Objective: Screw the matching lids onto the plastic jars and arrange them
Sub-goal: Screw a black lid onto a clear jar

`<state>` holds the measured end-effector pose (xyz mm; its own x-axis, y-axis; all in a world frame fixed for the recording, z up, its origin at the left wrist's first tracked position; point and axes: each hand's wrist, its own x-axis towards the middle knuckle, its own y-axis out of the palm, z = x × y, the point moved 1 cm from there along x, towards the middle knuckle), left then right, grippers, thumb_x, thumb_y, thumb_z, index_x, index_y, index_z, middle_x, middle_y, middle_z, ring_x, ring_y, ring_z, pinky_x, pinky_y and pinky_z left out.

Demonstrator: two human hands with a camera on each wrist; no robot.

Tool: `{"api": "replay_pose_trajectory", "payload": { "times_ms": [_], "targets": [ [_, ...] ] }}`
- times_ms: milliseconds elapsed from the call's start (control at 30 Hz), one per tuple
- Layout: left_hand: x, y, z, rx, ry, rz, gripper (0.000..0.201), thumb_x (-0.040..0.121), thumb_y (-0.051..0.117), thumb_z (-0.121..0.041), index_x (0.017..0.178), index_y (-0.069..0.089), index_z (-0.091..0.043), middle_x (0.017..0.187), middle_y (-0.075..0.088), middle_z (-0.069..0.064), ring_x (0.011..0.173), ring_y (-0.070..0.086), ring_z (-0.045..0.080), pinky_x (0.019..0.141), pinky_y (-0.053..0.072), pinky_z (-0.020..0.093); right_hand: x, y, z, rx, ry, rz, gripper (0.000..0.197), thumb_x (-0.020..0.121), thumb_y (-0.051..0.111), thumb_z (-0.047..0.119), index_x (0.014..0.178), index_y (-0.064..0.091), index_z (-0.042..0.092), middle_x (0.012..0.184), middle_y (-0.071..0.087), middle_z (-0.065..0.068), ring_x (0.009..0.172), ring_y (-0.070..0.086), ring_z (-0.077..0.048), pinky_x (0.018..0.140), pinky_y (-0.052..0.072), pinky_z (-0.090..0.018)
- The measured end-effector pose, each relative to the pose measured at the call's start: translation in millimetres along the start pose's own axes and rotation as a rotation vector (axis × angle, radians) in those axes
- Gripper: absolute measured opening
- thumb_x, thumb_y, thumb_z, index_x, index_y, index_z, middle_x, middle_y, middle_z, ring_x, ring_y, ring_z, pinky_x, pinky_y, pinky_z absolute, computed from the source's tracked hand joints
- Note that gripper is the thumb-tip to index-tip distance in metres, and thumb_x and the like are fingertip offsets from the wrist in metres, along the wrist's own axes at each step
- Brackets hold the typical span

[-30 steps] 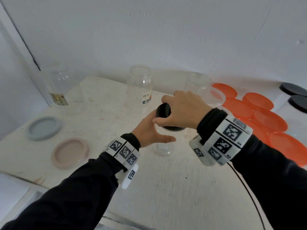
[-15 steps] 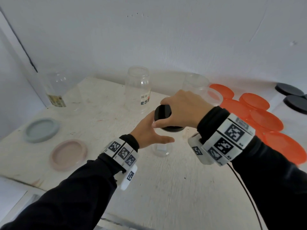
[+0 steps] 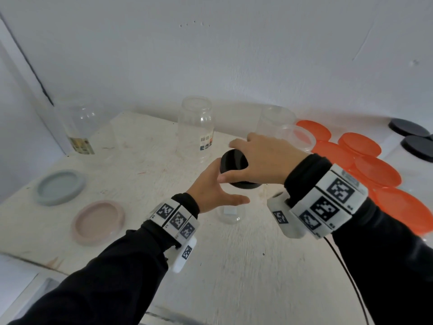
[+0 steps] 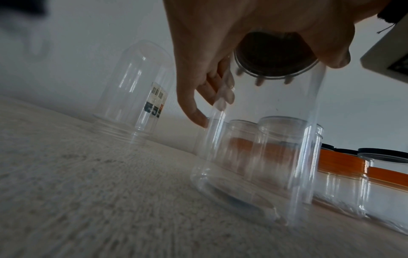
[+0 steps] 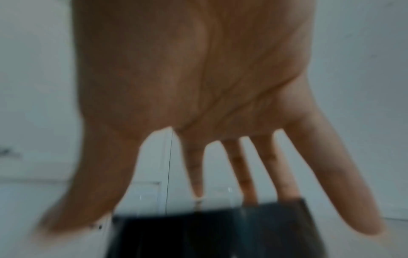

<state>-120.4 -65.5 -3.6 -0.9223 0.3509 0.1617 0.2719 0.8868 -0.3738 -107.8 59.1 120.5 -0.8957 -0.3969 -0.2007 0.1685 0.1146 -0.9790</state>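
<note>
From the head view, the right hand (image 3: 262, 158) clamped the black lid (image 3: 234, 168) atop the clear jar (image 3: 230, 213) mid-counter (image 3: 234, 266), long axis upright. In the left wrist view, the left hand (image 4: 203, 73) curled round the jar's wall; it looked light, slick, thin-walled, best held mid-body. The right wrist view was blurred, fingertips (image 5: 289, 192) touching the lid's rim.

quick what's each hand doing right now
Left hand: gripping the clear jar.
Right hand: holding the black lid on top of that jar.
</note>
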Motion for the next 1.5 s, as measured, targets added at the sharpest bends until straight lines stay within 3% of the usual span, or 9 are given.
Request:
{"api": "replay_pose_trajectory", "payload": {
  "times_ms": [133,300,433,567,800,1033,1133,1300,1500],
  "targets": [
    [-0.2,-0.2,-1.8,0.025,0.004,-0.023,0.075,0.061,0.085,-0.026,0.120,0.038,-0.030,0.110,0.051,-0.020,0.101,0.048,-0.013,0.082,0.038,0.004,-7.5,-9.3,-5.2,0.086,-0.165,0.152,0.076,0.076,0.068,0.047,0.140,0.028,0.041,0.125,0.038,0.002,0.110,0.045,-0.017,0.089,0.041,-0.026],
    [0.3,1.2,-0.4,0.015,0.008,-0.007,0.088,0.055,0.084,-0.043,0.128,0.041,-0.019,0.120,0.055,-0.006,0.109,0.053,0.005,0.093,0.046,0.026,-2.5,0.0,7.3,-0.033,0.002,-0.152,0.067,0.074,0.054,0.070,0.115,0.055,0.018,0.082,0.050,0.001,0.070,0.050,-0.013,0.061,0.044,-0.023],
    [-0.6,1.3,-0.4,0.009,0.008,-0.009,0.092,0.052,0.083,-0.047,0.129,0.041,-0.020,0.120,0.055,-0.006,0.110,0.053,0.006,0.093,0.046,0.027,-3.4,-0.5,-0.2,-0.024,0.012,-0.039,0.079,0.071,0.049,0.076,0.130,0.045,0.023,0.109,0.051,-0.003,0.092,0.052,-0.018,0.078,0.046,-0.030],
    [-0.2,0.7,-1.6,0.026,0.022,-0.033,0.076,0.060,0.085,-0.028,0.121,0.040,-0.027,0.113,0.053,-0.015,0.104,0.049,-0.009,0.086,0.040,0.009,-7.5,-11.9,-8.0,0.136,-0.205,0.162,0.074,0.077,0.068,0.047,0.140,0.031,0.038,0.131,0.036,0.004,0.116,0.040,-0.015,0.098,0.039,-0.029],
    [-0.5,2.3,-0.2,0.012,0.028,-0.025,0.088,0.055,0.083,-0.044,0.128,0.042,-0.019,0.120,0.054,-0.005,0.110,0.052,0.006,0.093,0.047,0.027,1.4,3.0,3.0,-0.061,-0.007,-0.187,0.071,0.072,0.047,0.076,0.116,0.057,0.020,0.092,0.052,-0.002,0.079,0.053,-0.018,0.069,0.045,-0.028],
    [-1.3,2.7,-1.7,0.021,0.018,-0.045,0.081,0.058,0.085,-0.032,0.126,0.040,-0.022,0.115,0.052,-0.014,0.106,0.049,-0.004,0.085,0.042,0.012,-6.7,-8.8,-6.3,0.116,-0.197,0.180,0.072,0.079,0.064,0.051,0.141,0.028,0.042,0.140,0.028,0.004,0.121,0.038,-0.016,0.100,0.039,-0.031],
    [-1.5,3.1,-3.6,0.016,0.037,-0.049,0.082,0.059,0.085,-0.031,0.126,0.040,-0.022,0.114,0.052,-0.013,0.105,0.049,-0.006,0.083,0.040,0.006,-4.6,-7.0,-8.0,0.099,-0.207,0.097,0.065,0.078,0.067,0.046,0.136,0.037,0.043,0.125,0.041,0.003,0.110,0.044,-0.016,0.093,0.042,-0.029],
    [-1.0,2.0,-2.6,0.004,0.026,-0.030,0.077,0.059,0.084,-0.036,0.123,0.045,-0.019,0.114,0.058,-0.007,0.103,0.056,0.003,0.088,0.047,0.024,-1.1,5.2,4.6,-0.065,-0.044,-0.167,0.062,0.077,0.051,0.068,0.127,0.050,0.031,0.092,0.044,0.001,0.076,0.046,-0.014,0.066,0.037,-0.024],
    [-2.5,1.5,-2.3,-0.001,0.009,-0.024,0.079,0.059,0.085,-0.036,0.123,0.042,-0.022,0.112,0.055,-0.011,0.103,0.053,0.001,0.086,0.045,0.019,-5.4,1.9,-7.9,0.086,-0.116,0.053,0.076,0.077,0.054,0.065,0.142,0.023,0.044,0.123,0.040,0.002,0.103,0.046,-0.016,0.084,0.041,-0.025]
  ]
}}
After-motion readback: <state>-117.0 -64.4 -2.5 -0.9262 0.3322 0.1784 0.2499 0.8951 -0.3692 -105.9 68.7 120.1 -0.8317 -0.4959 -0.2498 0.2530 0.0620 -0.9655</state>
